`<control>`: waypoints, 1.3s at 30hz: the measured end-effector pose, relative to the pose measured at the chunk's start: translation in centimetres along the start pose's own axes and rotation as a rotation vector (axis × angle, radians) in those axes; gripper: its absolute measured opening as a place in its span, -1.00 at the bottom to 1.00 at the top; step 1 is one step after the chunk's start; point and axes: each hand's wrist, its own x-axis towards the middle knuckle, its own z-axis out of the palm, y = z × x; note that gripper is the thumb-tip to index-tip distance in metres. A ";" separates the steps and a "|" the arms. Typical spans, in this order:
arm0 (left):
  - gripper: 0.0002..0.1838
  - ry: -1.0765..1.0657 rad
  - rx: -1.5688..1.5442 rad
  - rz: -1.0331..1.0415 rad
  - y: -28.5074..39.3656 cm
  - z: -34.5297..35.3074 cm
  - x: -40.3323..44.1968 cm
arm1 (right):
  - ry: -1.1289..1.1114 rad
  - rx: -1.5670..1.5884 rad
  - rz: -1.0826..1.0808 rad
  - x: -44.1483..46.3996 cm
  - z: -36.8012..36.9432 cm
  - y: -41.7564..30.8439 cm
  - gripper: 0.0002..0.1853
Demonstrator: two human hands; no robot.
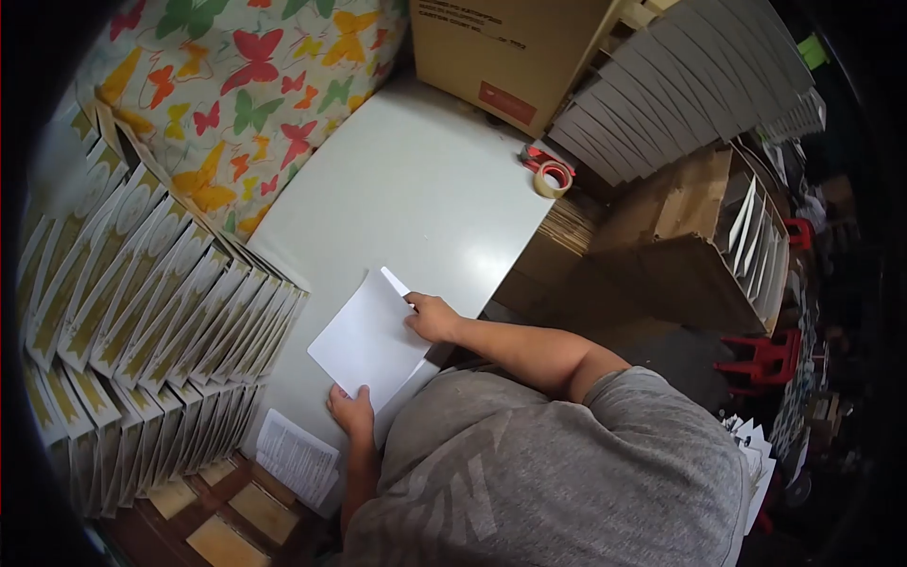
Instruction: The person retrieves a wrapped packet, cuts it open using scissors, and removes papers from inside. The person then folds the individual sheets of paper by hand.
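Note:
A white sheet of paper (364, 335) lies tilted at the near edge of the white table (397, 180), close to my body. More white paper shows under its upper corner and along its near right edge; how many layers there are I cannot tell. My right hand (433, 318) grips the right edge, thumb side on top. At the lower corner, my left hand (351, 411) pinches the paper with the thumb on top and its other fingers partly hidden. Left of that hand is a printed sheet (296, 458) covered in small text.
Stacked white and gold folded pieces (142, 293) line the left side. A tape dispenser (548, 173) sits at the table's right edge, near a large carton (510, 57). Grey-white stacked pieces (680, 85) and an open cardboard box (690, 227) stand right. Red stools (761, 364) are beyond.

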 end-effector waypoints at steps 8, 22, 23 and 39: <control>-0.36 -0.333 -1.156 0.042 0.7 -6.2 1.1 | -0.317 0.410 -0.205 -2.1 -6.5 -1.9 -0.60; -0.45 0.090 0.001 0.012 2.1 1.4 1.9 | 0.310 -0.232 -0.030 0.7 1.0 3.5 -0.50; -0.45 0.134 0.164 0.053 1.4 1.7 1.6 | 0.306 -0.264 0.008 0.5 1.2 3.4 -0.50; -0.43 0.087 0.191 -0.056 3.5 0.9 1.0 | 0.206 -0.246 -0.106 0.4 0.6 1.4 -0.64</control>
